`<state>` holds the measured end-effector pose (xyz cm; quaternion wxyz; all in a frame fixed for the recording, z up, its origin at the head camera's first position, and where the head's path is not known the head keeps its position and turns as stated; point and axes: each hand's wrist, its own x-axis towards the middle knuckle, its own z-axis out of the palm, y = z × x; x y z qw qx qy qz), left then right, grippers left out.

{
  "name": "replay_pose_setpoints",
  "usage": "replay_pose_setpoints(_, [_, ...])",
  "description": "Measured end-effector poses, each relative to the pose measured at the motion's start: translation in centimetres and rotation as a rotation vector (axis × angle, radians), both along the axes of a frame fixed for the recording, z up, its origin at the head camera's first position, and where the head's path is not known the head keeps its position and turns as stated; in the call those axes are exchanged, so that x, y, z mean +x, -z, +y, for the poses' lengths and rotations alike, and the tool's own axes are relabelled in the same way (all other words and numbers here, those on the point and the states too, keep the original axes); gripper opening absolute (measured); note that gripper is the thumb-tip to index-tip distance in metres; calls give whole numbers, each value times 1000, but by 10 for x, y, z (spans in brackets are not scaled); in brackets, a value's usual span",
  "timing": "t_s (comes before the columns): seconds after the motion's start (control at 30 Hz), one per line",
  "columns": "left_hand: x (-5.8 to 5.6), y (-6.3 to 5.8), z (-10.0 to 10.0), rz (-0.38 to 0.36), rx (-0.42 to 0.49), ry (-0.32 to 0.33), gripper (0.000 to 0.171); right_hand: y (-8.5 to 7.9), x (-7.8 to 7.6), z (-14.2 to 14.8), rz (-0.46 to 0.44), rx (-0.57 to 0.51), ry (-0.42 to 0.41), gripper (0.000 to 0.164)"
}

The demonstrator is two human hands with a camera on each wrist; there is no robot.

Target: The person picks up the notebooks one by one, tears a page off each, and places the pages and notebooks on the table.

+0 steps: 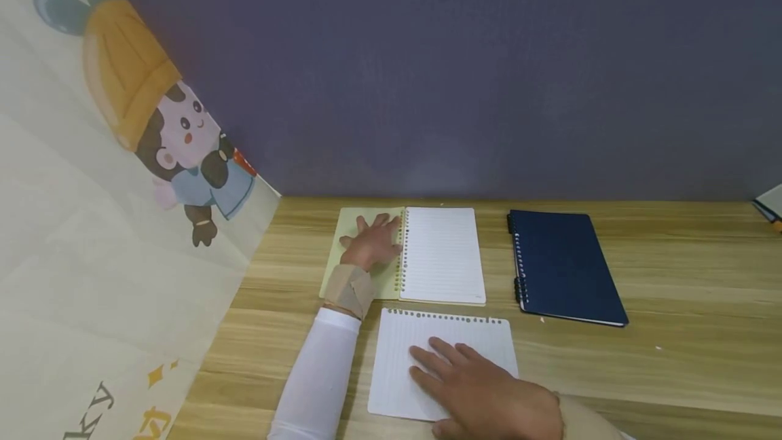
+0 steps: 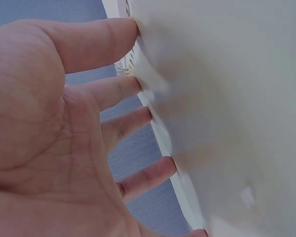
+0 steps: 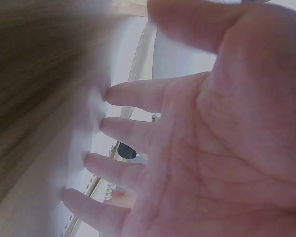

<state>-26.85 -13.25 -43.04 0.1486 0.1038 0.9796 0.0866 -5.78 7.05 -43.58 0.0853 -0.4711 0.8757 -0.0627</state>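
Observation:
An open spiral notebook lies toward the back of the table, its pale green cover folded out to the left. My left hand rests on that cover with fingers spread; in the left wrist view the fingertips touch the pale surface. Closer to me is a loose lined sheet, its row of punched holes along the far edge. My right hand lies over the sheet's right part, fingers extended, and the right wrist view has its fingertips against the paper. Neither hand grips anything.
A closed dark blue ring-bound notebook lies right of the open one. Small white paper scraps dot the wooden table. A dark panel rises behind, and a pale wall with a cartoon figure stands at the left.

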Motion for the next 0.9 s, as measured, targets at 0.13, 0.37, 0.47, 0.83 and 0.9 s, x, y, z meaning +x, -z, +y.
replay_pose_setpoints(0.13, [0, -1, 1, 3, -7, 3, 64, -8, -2, 2, -42, -12, 15, 70])
replay_pose_setpoints(0.37, [1, -1, 0, 5, -4, 0, 64, -23, -37, 23, -76, -80, 165, 69])
replay_pose_setpoints(0.47, [1, -1, 1, 8, -1, -2, 64, -17, -58, 34, -56, -113, 248, 68])
replay_pose_setpoints(0.83, [4, -4, -1, 27, 17, 39, 59, 3, -87, 54, -108, -139, 307, 58])
replay_pose_setpoints(0.9, [5, -8, -3, 9, 40, 58, 57, 4, -88, 54, -102, -159, 314, 56])
